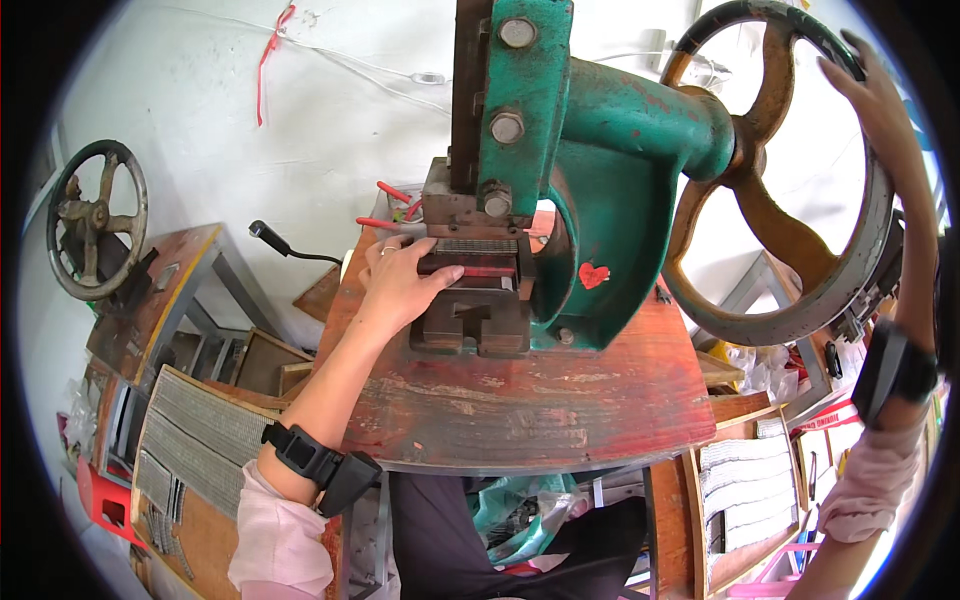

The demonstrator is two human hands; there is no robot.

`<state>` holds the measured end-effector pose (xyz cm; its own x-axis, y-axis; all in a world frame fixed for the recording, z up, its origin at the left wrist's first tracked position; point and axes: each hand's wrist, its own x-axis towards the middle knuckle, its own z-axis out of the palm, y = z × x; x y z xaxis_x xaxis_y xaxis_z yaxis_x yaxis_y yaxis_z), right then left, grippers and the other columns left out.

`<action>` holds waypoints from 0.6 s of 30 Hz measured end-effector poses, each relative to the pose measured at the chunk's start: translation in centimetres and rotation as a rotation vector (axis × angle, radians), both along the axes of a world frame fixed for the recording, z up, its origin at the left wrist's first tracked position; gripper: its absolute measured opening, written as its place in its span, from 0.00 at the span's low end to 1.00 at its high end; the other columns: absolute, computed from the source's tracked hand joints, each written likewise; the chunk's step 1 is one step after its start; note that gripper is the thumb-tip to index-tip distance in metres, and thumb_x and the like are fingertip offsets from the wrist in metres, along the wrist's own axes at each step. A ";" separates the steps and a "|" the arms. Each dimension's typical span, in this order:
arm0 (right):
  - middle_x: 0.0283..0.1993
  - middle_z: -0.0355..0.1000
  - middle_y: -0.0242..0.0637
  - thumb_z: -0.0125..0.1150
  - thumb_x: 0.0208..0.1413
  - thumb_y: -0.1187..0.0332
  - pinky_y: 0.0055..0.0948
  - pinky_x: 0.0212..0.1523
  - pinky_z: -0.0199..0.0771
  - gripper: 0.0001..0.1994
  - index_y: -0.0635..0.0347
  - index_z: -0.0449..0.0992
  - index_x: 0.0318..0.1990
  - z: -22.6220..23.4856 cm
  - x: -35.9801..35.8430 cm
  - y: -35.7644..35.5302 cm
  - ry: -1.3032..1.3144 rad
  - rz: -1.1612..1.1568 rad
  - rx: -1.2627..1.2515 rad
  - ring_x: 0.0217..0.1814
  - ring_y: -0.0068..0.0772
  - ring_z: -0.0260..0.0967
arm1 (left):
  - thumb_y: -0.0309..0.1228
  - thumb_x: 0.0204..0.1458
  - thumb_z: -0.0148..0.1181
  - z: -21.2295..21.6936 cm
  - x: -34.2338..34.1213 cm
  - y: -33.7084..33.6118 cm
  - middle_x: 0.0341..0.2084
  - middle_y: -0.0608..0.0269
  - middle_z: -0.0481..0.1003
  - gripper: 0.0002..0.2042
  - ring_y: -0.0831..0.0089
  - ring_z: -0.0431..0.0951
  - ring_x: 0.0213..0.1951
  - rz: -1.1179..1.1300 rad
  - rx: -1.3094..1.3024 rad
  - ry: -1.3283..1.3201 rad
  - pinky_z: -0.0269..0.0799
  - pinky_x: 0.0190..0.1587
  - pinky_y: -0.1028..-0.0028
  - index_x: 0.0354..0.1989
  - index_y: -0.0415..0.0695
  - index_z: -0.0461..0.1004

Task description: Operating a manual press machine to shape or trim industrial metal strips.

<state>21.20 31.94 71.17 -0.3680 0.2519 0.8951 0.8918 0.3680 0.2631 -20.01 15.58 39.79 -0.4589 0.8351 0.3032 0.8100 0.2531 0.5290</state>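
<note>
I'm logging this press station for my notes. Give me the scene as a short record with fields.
machine: green hand press on a worn red table
left hand: fingers on a strip of small parts under the press head
right hand: on the rim of the handwheel
nearby: second handwheel at left, red-handled tools behind

A white plastered wall (300,130) fills the upper frame; a worn red wooden workbench (530,410) spans the centre, daylight bright.
</note>
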 end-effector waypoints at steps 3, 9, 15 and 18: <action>0.39 0.71 0.45 0.55 0.55 0.48 0.29 0.44 0.67 0.24 0.59 0.68 0.49 0.5 -3.5 -3.0 0.240 0.031 -0.504 0.41 0.32 0.69 | 0.52 0.45 0.63 -0.5 -0.5 0.1 0.57 0.46 0.62 0.30 0.50 0.51 0.62 -0.016 -0.006 -0.012 0.49 0.58 0.49 0.54 0.48 0.72; 0.19 0.67 0.34 0.57 0.56 0.64 0.23 0.15 0.61 0.13 0.62 0.71 0.25 3.5 -4.5 -2.5 0.479 0.341 -0.877 0.15 0.22 0.61 | 0.52 0.43 0.64 -0.9 -0.3 -0.1 0.59 0.45 0.59 0.29 0.48 0.49 0.63 -0.009 0.065 -0.049 0.46 0.60 0.48 0.52 0.48 0.74; 0.13 0.60 0.28 0.56 0.55 0.51 0.20 0.18 0.60 0.23 0.53 0.59 0.14 -3.5 -2.8 -8.5 0.665 0.310 -0.716 0.14 0.17 0.57 | 0.45 0.34 0.75 -1.7 2.1 1.1 0.57 0.40 0.54 0.50 0.50 0.56 0.60 0.303 0.257 -0.186 0.55 0.61 0.59 0.61 0.30 0.52; 0.18 0.63 0.27 0.57 0.56 0.58 0.19 0.24 0.62 0.13 0.61 0.70 0.33 -20.5 -4.3 -9.1 1.015 0.365 -0.187 0.20 0.16 0.60 | 0.43 0.34 0.76 -2.8 1.2 0.7 0.57 0.38 0.48 0.55 0.55 0.52 0.61 0.197 0.323 -0.519 0.55 0.61 0.64 0.58 0.23 0.40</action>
